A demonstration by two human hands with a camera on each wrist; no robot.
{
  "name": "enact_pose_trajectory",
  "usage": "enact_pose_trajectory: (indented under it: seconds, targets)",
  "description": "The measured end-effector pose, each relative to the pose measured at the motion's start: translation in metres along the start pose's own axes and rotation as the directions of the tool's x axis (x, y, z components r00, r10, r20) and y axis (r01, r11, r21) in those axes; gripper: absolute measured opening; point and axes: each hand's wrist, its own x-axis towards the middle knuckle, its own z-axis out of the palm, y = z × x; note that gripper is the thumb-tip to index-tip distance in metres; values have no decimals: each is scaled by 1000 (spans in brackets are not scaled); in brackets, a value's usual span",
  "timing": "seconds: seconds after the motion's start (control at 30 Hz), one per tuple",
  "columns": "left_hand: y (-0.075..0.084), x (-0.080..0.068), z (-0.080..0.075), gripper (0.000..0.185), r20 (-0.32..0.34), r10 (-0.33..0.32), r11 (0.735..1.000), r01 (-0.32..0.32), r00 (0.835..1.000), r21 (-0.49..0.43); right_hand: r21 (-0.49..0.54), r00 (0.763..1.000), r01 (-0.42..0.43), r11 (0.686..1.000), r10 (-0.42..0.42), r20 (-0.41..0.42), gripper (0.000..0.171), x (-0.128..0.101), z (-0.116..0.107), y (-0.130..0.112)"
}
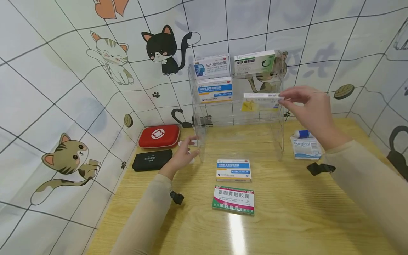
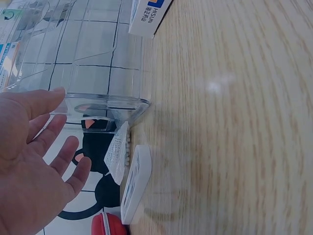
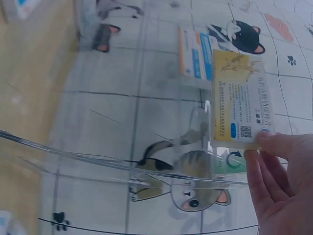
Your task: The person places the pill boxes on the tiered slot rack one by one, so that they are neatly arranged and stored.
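— where's that yellow box now?
— pinched at its end by the right hand, halfway onto the clear rack's middle shelf. left hand, fingers straight, steadies the rack's left wall.
— next?
— i'd guess slide it in, then let go.

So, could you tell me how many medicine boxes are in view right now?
6: two on the rack's top shelf, one on its middle shelf, one pinched in the right hand, and two on the table. Others may be hidden.
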Motion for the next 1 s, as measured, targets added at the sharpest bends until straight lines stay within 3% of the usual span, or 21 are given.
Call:
enact_pose_trajectory:
  seconds: [0.27, 0.4, 0.67, 1.0]
  targets:
    - [1, 0, -1, 60, 6, -11, 1000, 11, 1000, 17, -23, 992, 41, 999, -44, -121, 26, 63, 2, -18]
    - [1, 0, -2, 61, 7, -15, 1000, 15, 1000, 20, -48, 990, 60, 997, -65, -124, 25, 80, 8, -18]
    - [1, 0, -1, 61, 4, -4, 1000, 4, 1000, 18, -132, 998, 67, 989, -66, 8, 21, 92, 21, -6]
    - [-1, -1, -1, 62, -6, 1, 1000, -1, 1000, 16, -239, 982, 123, 963, -84, 167, 21, 89, 26, -11]
